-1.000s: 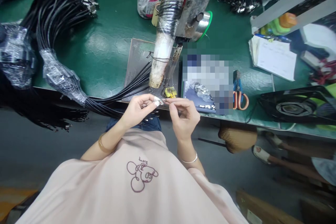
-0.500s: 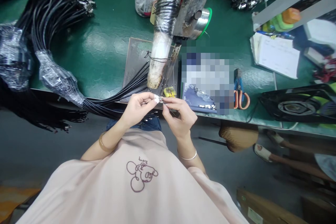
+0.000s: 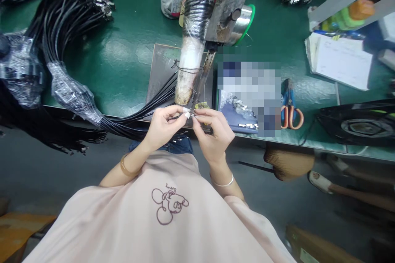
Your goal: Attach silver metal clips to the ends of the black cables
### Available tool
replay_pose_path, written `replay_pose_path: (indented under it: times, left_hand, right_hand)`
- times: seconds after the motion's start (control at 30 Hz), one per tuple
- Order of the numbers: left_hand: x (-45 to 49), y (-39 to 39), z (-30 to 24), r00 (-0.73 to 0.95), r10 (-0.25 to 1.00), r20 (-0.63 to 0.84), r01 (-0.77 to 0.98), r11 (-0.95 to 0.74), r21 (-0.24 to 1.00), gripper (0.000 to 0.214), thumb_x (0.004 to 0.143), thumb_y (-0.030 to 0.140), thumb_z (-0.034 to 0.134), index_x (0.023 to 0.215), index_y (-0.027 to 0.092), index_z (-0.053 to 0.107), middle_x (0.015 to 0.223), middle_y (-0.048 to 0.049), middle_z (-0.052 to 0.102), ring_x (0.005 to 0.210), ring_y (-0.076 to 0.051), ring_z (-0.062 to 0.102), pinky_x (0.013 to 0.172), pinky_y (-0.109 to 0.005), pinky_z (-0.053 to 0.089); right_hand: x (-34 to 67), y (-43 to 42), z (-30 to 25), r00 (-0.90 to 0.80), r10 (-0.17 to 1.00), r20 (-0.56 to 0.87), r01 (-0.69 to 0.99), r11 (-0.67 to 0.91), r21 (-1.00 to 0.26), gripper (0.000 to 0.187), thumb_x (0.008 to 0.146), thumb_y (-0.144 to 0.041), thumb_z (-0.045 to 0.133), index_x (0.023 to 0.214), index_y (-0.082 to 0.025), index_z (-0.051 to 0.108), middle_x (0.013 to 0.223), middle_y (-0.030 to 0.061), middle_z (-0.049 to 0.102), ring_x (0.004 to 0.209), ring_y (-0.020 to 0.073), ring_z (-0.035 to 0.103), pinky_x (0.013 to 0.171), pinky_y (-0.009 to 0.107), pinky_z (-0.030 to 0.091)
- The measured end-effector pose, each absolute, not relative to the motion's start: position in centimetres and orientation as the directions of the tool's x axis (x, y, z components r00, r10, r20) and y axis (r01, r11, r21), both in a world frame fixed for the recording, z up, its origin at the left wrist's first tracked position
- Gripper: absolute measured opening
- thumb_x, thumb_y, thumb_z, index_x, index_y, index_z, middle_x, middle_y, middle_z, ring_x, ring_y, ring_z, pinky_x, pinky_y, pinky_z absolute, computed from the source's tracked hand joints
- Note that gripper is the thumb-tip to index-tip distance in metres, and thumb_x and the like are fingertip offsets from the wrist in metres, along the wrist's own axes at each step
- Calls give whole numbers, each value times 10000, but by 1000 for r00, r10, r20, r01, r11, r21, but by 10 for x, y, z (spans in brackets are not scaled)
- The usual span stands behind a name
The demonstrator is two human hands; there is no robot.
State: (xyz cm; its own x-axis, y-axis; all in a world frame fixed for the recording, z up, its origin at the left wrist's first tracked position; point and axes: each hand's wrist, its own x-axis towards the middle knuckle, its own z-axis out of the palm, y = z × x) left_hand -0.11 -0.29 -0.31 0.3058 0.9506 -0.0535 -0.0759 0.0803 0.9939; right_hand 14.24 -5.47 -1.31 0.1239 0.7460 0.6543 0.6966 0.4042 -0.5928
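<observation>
My left hand (image 3: 165,127) and my right hand (image 3: 216,133) meet at the table's front edge, both closed in a fingertip pinch. Between the fingertips shows a small silver metal connector (image 3: 191,114), mostly covered by the fingers. White wrapping covers a fingertip of my left hand. Black cables (image 3: 123,125) run in a bundle behind and under my left hand. Just behind the fingers are a yellow block (image 3: 202,106), partly hidden by my right hand, and the soldering iron's narrow metal bar (image 3: 203,76). A wrapped hose nozzle (image 3: 187,74) hangs directly above.
A solder wire spool (image 3: 245,24) is beside the metal stand (image 3: 230,4). Rightward lie a blue tray (image 3: 237,121) with small metal parts, orange-handled pliers (image 3: 290,109), papers (image 3: 342,59) and a black fan (image 3: 361,125). Plastic-wrapped cable bundles (image 3: 72,92) occupy the left. Another person's foot (image 3: 319,181) shows below.
The view has shifted slightly, so the table things sit a little farther right. My hands stay pinched together, and my right hand now covers more of the yellow block.
</observation>
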Motion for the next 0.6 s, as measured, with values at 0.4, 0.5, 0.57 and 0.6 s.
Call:
replay_pose_path:
  times: [0.4,0.5,0.57,0.6]
  left_hand:
    - [-3,0,-5,341,938,-66,-97,105,990,139,748,272,753,715,137,739,570,41,551,502,-66,432,491,-192,405]
    - [-3,-1,-6,333,941,-58,-88,92,992,122,743,255,756,719,137,743,566,46,542,490,-59,412,481,-184,401]
    - [-3,-1,-4,326,944,-48,-71,75,995,114,743,247,741,729,135,750,554,52,521,483,-56,389,473,-179,395]
    - [-3,-1,-4,324,945,-43,-60,66,996,117,745,248,734,735,134,753,547,54,510,482,-56,380,471,-177,393]
  right_hand:
    - [142,-54,-11,100,741,664,717,409,-564,184,897,-81,679,873,-258,637,914,12,778,858,167,760,771,315,622]
    - [143,-53,-12,103,741,664,713,410,-569,186,899,-75,680,887,-259,654,910,9,775,848,167,758,766,315,621]
    - [143,-53,-12,109,742,661,714,404,-571,184,902,-80,682,898,-263,671,918,7,776,853,169,757,770,322,622]
    - [143,-53,-12,111,743,660,716,401,-572,181,903,-84,685,901,-265,679,923,7,776,856,170,756,772,324,622]
